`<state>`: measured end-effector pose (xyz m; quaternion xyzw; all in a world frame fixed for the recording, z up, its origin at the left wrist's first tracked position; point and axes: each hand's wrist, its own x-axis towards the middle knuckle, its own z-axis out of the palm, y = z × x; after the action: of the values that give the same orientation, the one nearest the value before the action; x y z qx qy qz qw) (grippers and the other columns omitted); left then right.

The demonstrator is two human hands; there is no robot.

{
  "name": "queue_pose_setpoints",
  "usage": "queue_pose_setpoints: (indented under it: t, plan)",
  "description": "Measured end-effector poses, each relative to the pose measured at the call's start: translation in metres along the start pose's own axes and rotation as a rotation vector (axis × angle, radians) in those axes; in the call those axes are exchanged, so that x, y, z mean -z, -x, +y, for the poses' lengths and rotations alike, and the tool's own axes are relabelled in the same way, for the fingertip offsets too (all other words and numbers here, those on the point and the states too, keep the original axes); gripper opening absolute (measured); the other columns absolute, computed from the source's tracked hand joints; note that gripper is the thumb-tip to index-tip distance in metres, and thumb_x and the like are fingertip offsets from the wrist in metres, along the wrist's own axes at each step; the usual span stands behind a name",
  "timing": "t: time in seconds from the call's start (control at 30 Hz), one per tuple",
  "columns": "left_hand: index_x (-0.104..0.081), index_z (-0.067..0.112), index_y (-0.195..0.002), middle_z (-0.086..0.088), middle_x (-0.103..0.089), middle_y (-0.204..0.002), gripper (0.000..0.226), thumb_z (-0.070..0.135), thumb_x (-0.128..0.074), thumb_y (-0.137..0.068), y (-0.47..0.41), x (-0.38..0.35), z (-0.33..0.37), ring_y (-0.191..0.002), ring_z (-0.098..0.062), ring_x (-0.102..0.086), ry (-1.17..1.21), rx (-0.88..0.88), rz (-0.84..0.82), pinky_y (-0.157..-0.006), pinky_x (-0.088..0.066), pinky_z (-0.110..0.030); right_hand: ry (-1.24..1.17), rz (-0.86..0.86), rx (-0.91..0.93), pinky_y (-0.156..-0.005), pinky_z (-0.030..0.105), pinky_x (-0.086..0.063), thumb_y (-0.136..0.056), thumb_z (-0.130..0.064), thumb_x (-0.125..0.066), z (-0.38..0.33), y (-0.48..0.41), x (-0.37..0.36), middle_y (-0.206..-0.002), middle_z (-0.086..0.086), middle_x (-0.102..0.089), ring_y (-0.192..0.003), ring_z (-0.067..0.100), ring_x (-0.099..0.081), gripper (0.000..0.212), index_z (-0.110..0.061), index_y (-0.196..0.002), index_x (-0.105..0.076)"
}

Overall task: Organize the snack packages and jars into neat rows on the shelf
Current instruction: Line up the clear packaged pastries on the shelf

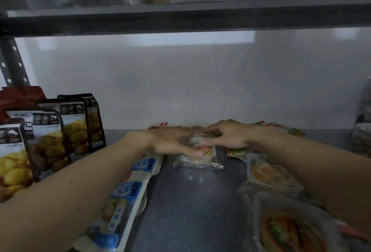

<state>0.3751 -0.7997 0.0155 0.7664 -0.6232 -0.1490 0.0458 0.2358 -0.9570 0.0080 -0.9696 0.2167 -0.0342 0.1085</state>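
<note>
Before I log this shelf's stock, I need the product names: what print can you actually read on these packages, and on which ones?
Nothing reads cleanly.
White-and-blue packages: large characters on blue panels, too blurred to quote.
Standing black pouches with yellow nuts: white label strips and round icons, too small to read.
Clear packet under both hands: no legible print.
Clear flat packs at right: pictures only, no readable text.

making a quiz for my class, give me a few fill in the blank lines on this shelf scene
1. Both hands, left hand and right hand, rest on a ____ snack packet.
2. The standing pouches with yellow pictures are on the ____ side.
3. The white and ____ packs lie under the left forearm.

Missing words: clear; left; blue
</note>
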Motion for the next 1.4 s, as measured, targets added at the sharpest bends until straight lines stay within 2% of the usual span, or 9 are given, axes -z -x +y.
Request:
queue_pose_setpoints:
  t: [0.3,0.47,0.57,0.7,0.93,1.03,1.17,1.27,1.4]
  plan:
    - [-0.013,0.042,-0.151,0.011,-0.011,-0.161,0.11,0.096,-0.035,-0.057,-0.001,-0.011,-0.007,-0.147,-0.014,-0.012,0.016,-0.01,0.065,-0.119,-0.011,-0.039,0.012,0.012,0.008,-0.107,0.035,-0.04,-0.087,-0.068,-0.05,-0.011,0.007,0.001,-0.143,-0.003,-0.052,-0.127,0.021,-0.05,0.068,-0.027,-0.142,-0.048]
    - [-0.04,0.031,-0.144,0.006,-0.043,-0.147,0.082,0.073,-0.056,-0.076,0.014,-0.006,0.008,-0.133,-0.018,-0.042,0.008,-0.056,0.315,-0.111,-0.033,-0.037,0.066,0.131,0.048,-0.108,0.035,-0.039,-0.087,-0.064,-0.055,-0.022,0.034,0.015,-0.145,0.0,-0.051,-0.13,0.022,-0.048,0.07,-0.024,-0.144,-0.045]
    - [-0.037,0.03,-0.145,0.003,-0.04,-0.148,0.079,0.065,-0.06,-0.079,0.031,-0.001,0.021,-0.133,-0.018,-0.041,-0.039,-0.094,0.5,-0.108,-0.037,-0.037,0.136,0.163,0.047,-0.114,0.038,-0.032,-0.078,-0.076,-0.051,-0.027,0.062,0.027,-0.156,-0.003,-0.035,-0.141,0.021,-0.035,0.091,-0.028,-0.153,-0.028]
    - [-0.027,0.038,-0.148,0.006,-0.035,-0.151,0.081,0.063,-0.062,-0.079,0.057,-0.01,0.042,-0.133,-0.014,-0.039,0.021,-0.215,0.544,-0.107,-0.035,-0.032,0.141,0.211,0.015,-0.119,0.039,-0.021,-0.073,-0.082,-0.049,-0.023,0.107,0.035,-0.163,-0.004,-0.017,-0.148,0.019,-0.02,0.1,-0.038,-0.155,-0.011]
    - [-0.032,0.042,-0.144,0.011,-0.038,-0.148,0.077,0.065,-0.063,-0.077,0.095,-0.047,0.087,-0.135,-0.01,-0.036,0.074,-0.254,0.532,-0.111,-0.029,-0.03,0.063,0.215,-0.041,-0.1,0.025,-0.037,-0.079,-0.071,-0.059,0.002,0.175,0.03,-0.147,-0.007,-0.047,-0.134,0.019,-0.045,0.082,-0.033,-0.148,-0.037]
    - [-0.033,0.044,-0.144,0.021,-0.034,-0.148,0.082,0.073,-0.059,-0.072,0.11,-0.067,0.107,-0.133,-0.002,-0.034,0.135,-0.249,0.447,-0.11,-0.031,-0.029,0.05,0.169,0.002,-0.106,0.034,-0.041,-0.071,-0.081,-0.054,0.001,0.194,0.027,-0.145,-0.009,-0.05,-0.13,0.019,-0.048,0.089,-0.034,-0.144,-0.043]
    - [-0.04,0.039,-0.142,0.02,-0.04,-0.146,0.091,0.082,-0.058,-0.063,0.121,-0.094,0.131,-0.131,-0.002,-0.039,0.144,-0.199,0.419,-0.109,-0.036,-0.032,0.046,0.243,0.008,-0.097,0.035,-0.045,-0.08,-0.072,-0.057,-0.007,0.218,0.017,-0.138,-0.002,-0.056,-0.123,0.02,-0.052,0.071,-0.027,-0.134,-0.055]
    - [-0.042,0.037,-0.142,0.013,-0.039,-0.149,0.083,0.069,-0.066,-0.07,0.123,-0.113,0.142,-0.136,-0.007,-0.034,0.122,-0.193,0.413,-0.114,-0.03,-0.033,0.054,0.299,-0.044,-0.09,0.036,-0.048,-0.076,-0.078,-0.055,-0.016,0.236,0.007,-0.123,0.0,-0.062,-0.115,0.022,-0.055,0.071,-0.026,-0.124,-0.062]
    - [-0.047,0.033,-0.139,0.007,-0.039,-0.146,0.065,0.056,-0.066,-0.081,0.126,-0.128,0.135,-0.135,-0.014,-0.035,0.06,-0.163,0.519,-0.111,-0.031,-0.033,-0.008,0.252,-0.054,-0.096,0.037,-0.048,-0.079,-0.074,-0.055,-0.025,0.252,-0.013,-0.132,0.0,-0.062,-0.119,0.021,-0.056,0.074,-0.023,-0.13,-0.061]
